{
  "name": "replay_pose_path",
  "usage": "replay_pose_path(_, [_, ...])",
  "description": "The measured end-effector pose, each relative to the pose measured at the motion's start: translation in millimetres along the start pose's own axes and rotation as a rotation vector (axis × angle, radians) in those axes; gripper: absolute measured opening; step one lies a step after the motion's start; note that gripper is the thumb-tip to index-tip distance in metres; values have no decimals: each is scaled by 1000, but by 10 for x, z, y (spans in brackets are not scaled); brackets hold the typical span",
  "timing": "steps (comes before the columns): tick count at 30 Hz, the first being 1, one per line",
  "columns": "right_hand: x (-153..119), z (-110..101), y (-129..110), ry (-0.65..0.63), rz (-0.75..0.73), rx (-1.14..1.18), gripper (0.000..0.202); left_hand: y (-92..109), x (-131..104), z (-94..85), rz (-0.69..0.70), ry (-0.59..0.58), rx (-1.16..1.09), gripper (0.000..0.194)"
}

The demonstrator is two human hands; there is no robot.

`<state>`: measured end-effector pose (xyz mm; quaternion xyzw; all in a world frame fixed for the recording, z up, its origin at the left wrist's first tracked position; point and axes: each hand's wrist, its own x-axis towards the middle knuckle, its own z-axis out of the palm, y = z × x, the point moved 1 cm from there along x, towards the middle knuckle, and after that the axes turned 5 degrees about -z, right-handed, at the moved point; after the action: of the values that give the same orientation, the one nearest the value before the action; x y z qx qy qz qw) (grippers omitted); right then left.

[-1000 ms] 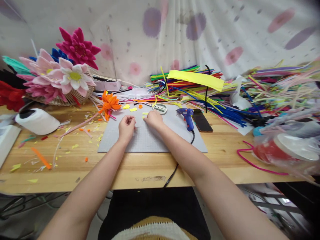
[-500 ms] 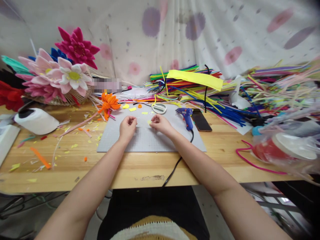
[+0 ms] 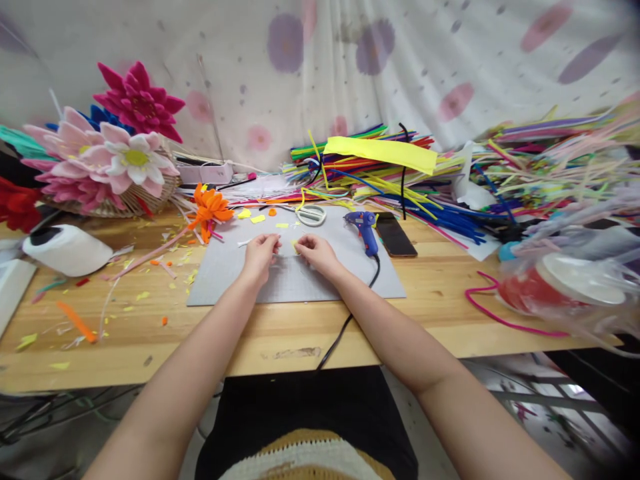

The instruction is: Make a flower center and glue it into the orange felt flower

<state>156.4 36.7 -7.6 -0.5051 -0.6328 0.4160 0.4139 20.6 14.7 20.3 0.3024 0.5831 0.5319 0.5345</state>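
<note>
Over the middle of the grey mat (image 3: 220,280), my left hand (image 3: 263,257) has its fingers pressed together. A thin white piece (image 3: 243,244) sticks out to the left of that hand. My right hand (image 3: 317,255) is close by on the right, pinched at the fingertips, with a small yellow piece (image 3: 295,246) at their tips. The two hands are apart. Behind them lie scissors (image 3: 311,215) and small yellow scraps (image 3: 257,219). A blue glue gun (image 3: 367,233) rests on the mat's right part.
An orange flower (image 3: 210,210) stands at the mat's back left corner, near felt flowers (image 3: 135,160). A phone (image 3: 396,235) lies beside the glue gun, whose black cord (image 3: 340,337) crosses the table's front edge. Coloured stems (image 3: 425,200) pile up behind; a white roll (image 3: 70,250) sits left.
My left hand has moved slightly right, closer to my right hand, and a white piece now shows left of it. The whole view has shifted a little.
</note>
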Motion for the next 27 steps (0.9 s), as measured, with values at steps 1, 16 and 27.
replay_pose_path(1, [-4,3,5,-3,-1,2,8,-38,-28,25,-15,-19,-14,16])
replay_pose_path(16, [-56,-15,-47,-58,92,348,3,-187,-93,65,-1,-95,72,10])
replay_pose_path(27, [-70,-28,-86,-96,76,366,10,-217,-68,60,29,-81,117,8])
